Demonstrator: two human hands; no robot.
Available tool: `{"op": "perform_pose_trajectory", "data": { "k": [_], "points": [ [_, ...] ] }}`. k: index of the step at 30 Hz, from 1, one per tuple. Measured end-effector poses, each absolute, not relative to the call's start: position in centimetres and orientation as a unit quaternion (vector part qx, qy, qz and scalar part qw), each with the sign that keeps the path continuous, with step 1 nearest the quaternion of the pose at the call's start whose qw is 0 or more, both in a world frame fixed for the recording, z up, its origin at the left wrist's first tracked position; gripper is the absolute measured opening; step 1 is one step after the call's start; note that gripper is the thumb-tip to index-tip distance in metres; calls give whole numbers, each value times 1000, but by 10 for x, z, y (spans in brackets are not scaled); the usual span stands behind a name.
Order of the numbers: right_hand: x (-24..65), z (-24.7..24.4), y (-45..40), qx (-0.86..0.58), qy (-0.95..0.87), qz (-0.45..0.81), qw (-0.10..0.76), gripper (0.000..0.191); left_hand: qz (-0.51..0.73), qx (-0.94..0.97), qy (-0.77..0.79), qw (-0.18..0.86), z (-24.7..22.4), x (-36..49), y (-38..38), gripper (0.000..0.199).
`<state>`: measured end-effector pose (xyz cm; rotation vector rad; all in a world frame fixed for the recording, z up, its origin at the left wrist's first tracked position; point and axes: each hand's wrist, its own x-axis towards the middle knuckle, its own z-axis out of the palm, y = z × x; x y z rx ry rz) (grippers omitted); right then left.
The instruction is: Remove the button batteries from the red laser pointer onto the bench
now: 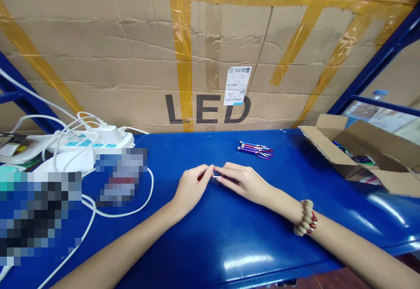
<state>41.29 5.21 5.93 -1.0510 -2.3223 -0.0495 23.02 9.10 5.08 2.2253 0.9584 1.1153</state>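
Observation:
My left hand (pixel 192 187) is closed, thumb and fingers pinched on one end of a slim red pen-like thing (pixel 200 177). My right hand (pixel 246 182) faces it, fingers curled around the other end. Between the fingertips shows a short silver section; most of the red body is hidden by my hands. Both hands are just above the blue tabletop (pixel 197 245). Beyond my right hand lies a small pile of slim metallic pen-like things (pixel 255 149) in purple, blue and red.
At the right stands an open cardboard box (pixel 341 160) with small colourful items inside. On the left are a white power strip (pixel 98 140), looping white cables (pixel 131 214) and blurred-out objects. A large taped carton (pixel 138 61) marked LED rises behind the table.

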Motion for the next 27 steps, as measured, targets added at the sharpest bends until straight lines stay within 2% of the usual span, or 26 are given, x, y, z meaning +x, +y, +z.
{"op": "perform_pose_trajectory", "data": {
  "k": [5,13,19,22,27],
  "points": [
    [409,59,49,-395,-880,3,265,30,398,824,344,212,49,230,88,37],
    [405,58,49,-382,-878,104,270,29,399,813,389,170,49,229,85,45],
    [401,64,46,-375,-877,166,251,37,392,813,397,166,49,227,84,45],
    [401,64,46,-379,-880,148,246,37,393,820,385,160,50,227,83,44],
    [405,60,47,-389,-882,36,264,27,396,826,372,152,50,228,84,42]
  ]
}}
